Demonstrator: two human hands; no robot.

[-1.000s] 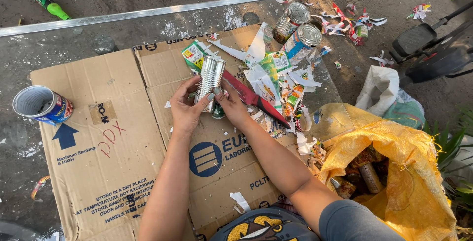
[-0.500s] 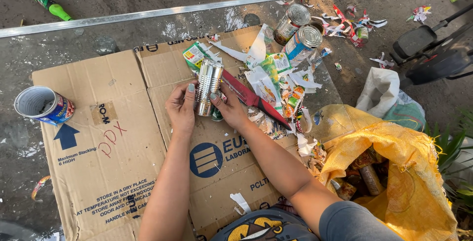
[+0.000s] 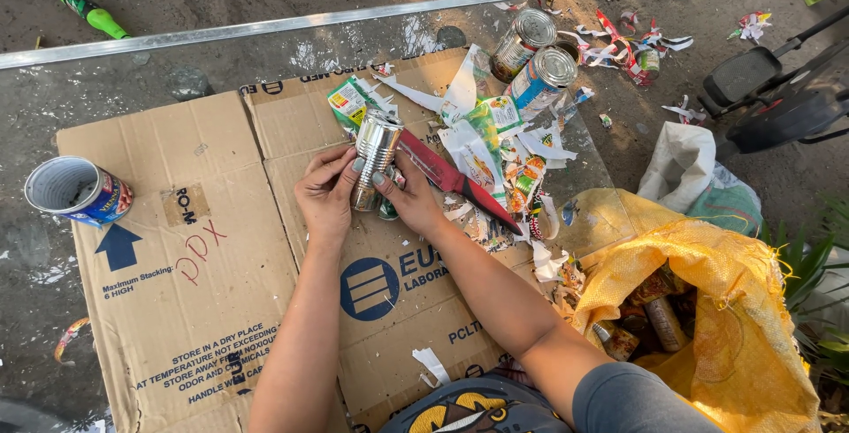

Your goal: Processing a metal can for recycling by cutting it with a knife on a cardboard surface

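Your left hand (image 3: 325, 192) and right hand (image 3: 416, 199) together hold a bare silver tin can (image 3: 376, 148), label stripped, its open end pointing toward 12 o'clock; the fingers of both hands are closed round its lower half, just above the flattened cardboard (image 3: 221, 309) you work on. At 3 o'clock from the can, just beside your right hand, a red-handled knife (image 3: 460, 181) lies on a heap of torn paper labels (image 3: 495, 150). At 1 o'clock, two labelled cans (image 3: 535, 57) lie at the far edge of the cardboard. At 9 o'clock, well apart, an open can with a blue label (image 3: 75, 192) lies on its side. At 4 o'clock a yellow woven sack (image 3: 707, 309) holds more cans. A metal bar (image 3: 248, 30) runs across the ground at 12 o'clock.
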